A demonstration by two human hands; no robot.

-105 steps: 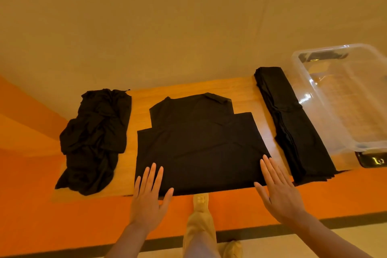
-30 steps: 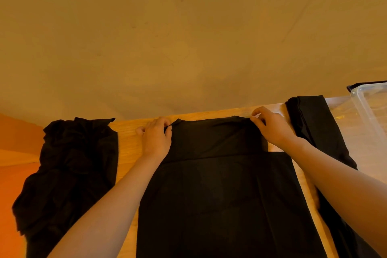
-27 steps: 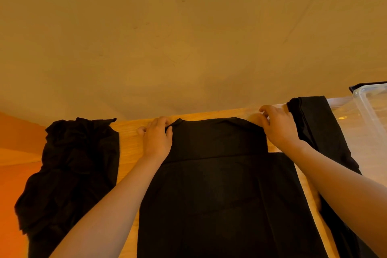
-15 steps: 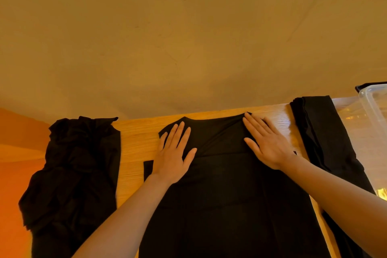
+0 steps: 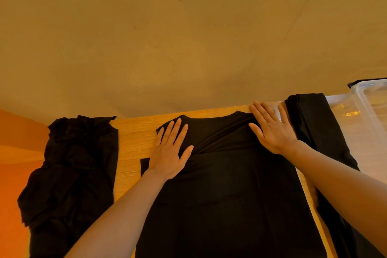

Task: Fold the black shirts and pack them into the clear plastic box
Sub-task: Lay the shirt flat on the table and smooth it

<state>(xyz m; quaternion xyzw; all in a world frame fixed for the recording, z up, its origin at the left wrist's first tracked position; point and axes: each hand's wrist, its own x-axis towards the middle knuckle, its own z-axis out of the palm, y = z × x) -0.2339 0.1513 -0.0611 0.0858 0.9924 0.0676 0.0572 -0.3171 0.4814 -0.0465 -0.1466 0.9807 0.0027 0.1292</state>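
Black shirt (image 5: 226, 184) pressed flat on tabletop (image 5: 134, 142) by both hands, fingers spread, nothing gripped: left hand (image 5: 170, 153) on left shoulder, right hand (image 5: 270, 130) at right collar edge. Crumpled shirts (image 5: 69, 169) heaped left; folded stack (image 5: 314, 123) right, clear plastic box (image 5: 368, 111) beyond.

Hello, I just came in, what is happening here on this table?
A person is folding black shirts on a wooden table. Both hands lie flat and open on the middle shirt: the left hand near its upper left, the right hand at its upper right corner. A crumpled pile waits on the left. Folded shirts lie on the right, beside the clear plastic box.
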